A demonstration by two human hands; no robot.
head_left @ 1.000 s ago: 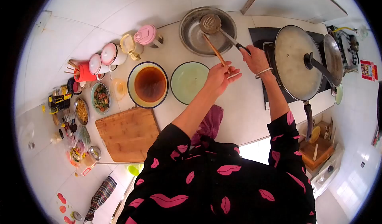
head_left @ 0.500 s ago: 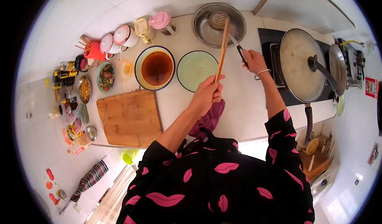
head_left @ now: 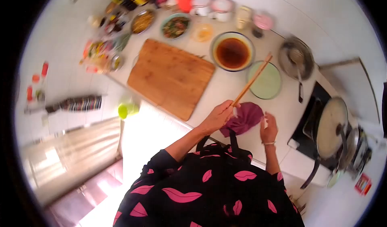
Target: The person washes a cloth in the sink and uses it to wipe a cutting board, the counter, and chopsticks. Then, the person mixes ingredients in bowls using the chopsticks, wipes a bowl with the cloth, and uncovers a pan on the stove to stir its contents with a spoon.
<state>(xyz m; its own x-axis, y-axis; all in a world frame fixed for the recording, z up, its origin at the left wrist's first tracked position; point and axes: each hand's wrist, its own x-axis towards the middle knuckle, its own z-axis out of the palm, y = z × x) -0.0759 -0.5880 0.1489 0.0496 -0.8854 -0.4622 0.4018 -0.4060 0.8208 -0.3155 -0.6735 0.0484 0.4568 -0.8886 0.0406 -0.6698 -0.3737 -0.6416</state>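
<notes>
My left hand (head_left: 221, 117) is closed around the lower end of a pair of long wooden chopsticks (head_left: 252, 81). Their tips point up and away, over the rim of a pale green plate (head_left: 265, 81). My right hand (head_left: 269, 128), with a bracelet at the wrist, holds nothing and has its fingers apart, just right of a crumpled purple cloth (head_left: 248, 116). A skimmer (head_left: 298, 68) with a dark-ended handle rests in a metal basin (head_left: 283, 62). Beyond the plate stands a blue-rimmed bowl (head_left: 215, 57) of dark brown liquid.
A wooden cutting board (head_left: 171, 80) lies left on the counter. A dish of mixed food (head_left: 176, 27), lidded white mugs (head_left: 221, 8) and bottles line the back. At right, a lidded pan (head_left: 332, 126) sits on a black stove (head_left: 308, 118), its handle jutting toward me.
My right hand has let go of the skimmer, which now leans in the basin, and has come back beside the purple cloth. My left hand still holds the chopsticks. The view has turned leftward.
</notes>
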